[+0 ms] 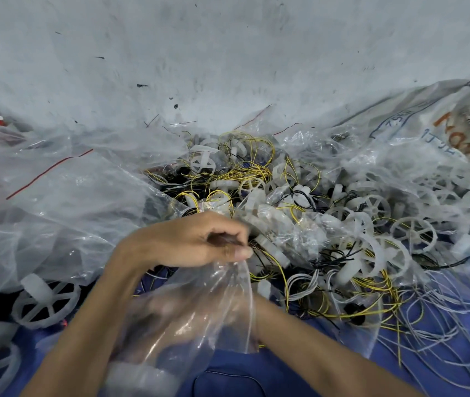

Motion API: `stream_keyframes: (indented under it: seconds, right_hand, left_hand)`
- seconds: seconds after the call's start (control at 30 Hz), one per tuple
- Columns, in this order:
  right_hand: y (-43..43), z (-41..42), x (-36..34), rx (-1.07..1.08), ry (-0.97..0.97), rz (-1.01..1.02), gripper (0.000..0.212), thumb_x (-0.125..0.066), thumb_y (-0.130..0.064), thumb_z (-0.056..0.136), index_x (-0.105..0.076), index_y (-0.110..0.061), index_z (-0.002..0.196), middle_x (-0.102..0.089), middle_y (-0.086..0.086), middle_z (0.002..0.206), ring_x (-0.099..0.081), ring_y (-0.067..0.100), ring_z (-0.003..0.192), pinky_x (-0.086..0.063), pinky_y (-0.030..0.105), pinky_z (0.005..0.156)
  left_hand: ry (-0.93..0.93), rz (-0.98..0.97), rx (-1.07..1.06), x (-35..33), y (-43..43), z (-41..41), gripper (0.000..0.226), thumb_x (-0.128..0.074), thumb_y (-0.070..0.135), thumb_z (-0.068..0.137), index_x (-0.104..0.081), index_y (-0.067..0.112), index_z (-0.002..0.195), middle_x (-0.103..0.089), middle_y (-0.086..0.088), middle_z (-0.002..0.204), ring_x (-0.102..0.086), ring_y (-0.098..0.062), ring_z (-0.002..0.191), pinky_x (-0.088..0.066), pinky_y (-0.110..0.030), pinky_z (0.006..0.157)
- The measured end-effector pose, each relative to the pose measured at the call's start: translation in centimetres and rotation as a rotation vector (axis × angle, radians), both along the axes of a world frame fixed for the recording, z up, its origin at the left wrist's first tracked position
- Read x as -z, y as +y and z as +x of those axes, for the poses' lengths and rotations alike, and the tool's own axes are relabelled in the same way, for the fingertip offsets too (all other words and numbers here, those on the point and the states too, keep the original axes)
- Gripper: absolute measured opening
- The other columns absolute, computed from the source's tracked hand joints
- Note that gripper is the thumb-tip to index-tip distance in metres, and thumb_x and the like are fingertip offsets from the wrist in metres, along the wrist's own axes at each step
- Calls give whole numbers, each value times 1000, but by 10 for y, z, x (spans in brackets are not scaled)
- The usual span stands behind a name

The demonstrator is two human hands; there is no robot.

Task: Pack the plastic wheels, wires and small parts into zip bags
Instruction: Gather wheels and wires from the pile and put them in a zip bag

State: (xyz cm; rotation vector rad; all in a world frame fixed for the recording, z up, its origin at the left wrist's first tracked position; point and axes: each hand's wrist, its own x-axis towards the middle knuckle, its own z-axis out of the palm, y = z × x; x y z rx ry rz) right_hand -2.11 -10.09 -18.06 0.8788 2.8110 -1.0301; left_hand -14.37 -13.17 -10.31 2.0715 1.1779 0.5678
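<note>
Zip bag (208,305) rim pinched by left hand (187,242).

We take this for a small packing workshop where parts are handled in bulk. A scuffed, marked grey concrete surface (228,53) fills the far side. Near it lies a heap of white plastic wheels (413,232) tangled with yellow wires (245,170). Loose clear zip bags (64,179) spread on the left, a printed sack (443,121) lies far right, and blue cloth (443,325) shows beneath the wires.
</note>
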Motion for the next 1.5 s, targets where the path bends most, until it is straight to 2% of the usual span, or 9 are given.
stream_keyframes:
  seconds: [0.07, 0.1, 0.2, 0.37, 0.57, 0.73, 0.87, 1.17, 1.5]
  right_hand:
    - [5, 14, -12, -93, -27, 26, 35, -36, 3, 97, -37, 30, 118, -65, 16, 84, -57, -3, 71, -43, 4, 66]
    - [12, 15, -25, -135, -63, 41, 27, -40, -1, 96, -50, 24, 96, -67, 20, 85, -62, 2, 77, -44, 9, 65]
    - [22, 23, -46, -326, 8, 77, 20, -50, -4, 93, -58, 8, 107, -65, 22, 99, -62, 27, 88, -48, 34, 74]
    - [34, 72, -53, -104, 304, 259, 9, -60, -14, 90, -68, -12, 89, -65, -10, 73, -59, -1, 60, -42, 13, 55]
    - [4, 105, 3, -239, -236, 611, 29, -56, -35, 87, -48, -32, 115, -37, -6, 113, -52, 23, 89, -27, 31, 59]
    - [-1, 103, 19, -235, -95, 884, 29, -75, -35, 68, -56, -30, 90, -53, -5, 94, -60, 12, 78, -31, 25, 33]
    - [11, 104, 23, -77, 286, 679, 23, -36, -36, 98, -52, -20, 94, -51, -7, 98, -54, 14, 84, -47, 29, 56]
    - [46, 98, -9, 476, 746, 562, 24, -45, -40, 91, -57, -21, 84, -54, -13, 77, -49, 5, 79, -34, 8, 64]
    - [92, 66, -83, 575, 1428, -589, 21, -45, -9, 89, -58, -1, 76, -70, 12, 102, -65, 22, 99, -51, 33, 88]
  left_hand:
    - [84, -110, -27, 5, 3, -16, 24, -50, 37, 84, -53, 21, 67, -39, 12, 55, -35, -2, 52, -29, -12, 54]
    - [98, -150, -37, 6, 3, -23, 24, -50, 37, 84, -54, 24, 64, -38, 12, 54, -34, -2, 51, -29, -13, 54]
    - [86, -197, -93, 7, 1, -37, 28, -54, 40, 84, -57, 33, 57, -36, 11, 55, -32, -6, 53, -27, -16, 54]
    - [172, -251, -157, 11, 3, -42, 26, -64, 32, 84, -63, 29, 59, -46, 14, 51, -40, 0, 49, -33, -9, 52]
    - [347, -239, -254, 23, 11, -44, 21, -63, 20, 86, -64, 11, 68, -47, 8, 53, -41, -4, 51, -34, -5, 54]
    - [360, -210, -256, 27, 13, -40, 24, -63, 24, 87, -62, 19, 64, -46, 10, 52, -40, -2, 51, -32, -7, 54]
    - [264, -147, -213, 23, 14, -33, 26, -61, 25, 90, -58, 24, 64, -50, 15, 54, -43, 1, 51, -34, -10, 56]
    - [107, -149, -198, 21, 12, -28, 23, -55, 29, 92, -58, 14, 75, -48, 8, 64, -42, -5, 59, -33, -16, 59]
    - [154, 173, -347, 20, 17, -13, 12, -57, 31, 90, -56, 22, 99, -57, 9, 98, -55, -2, 87, -47, -19, 78]
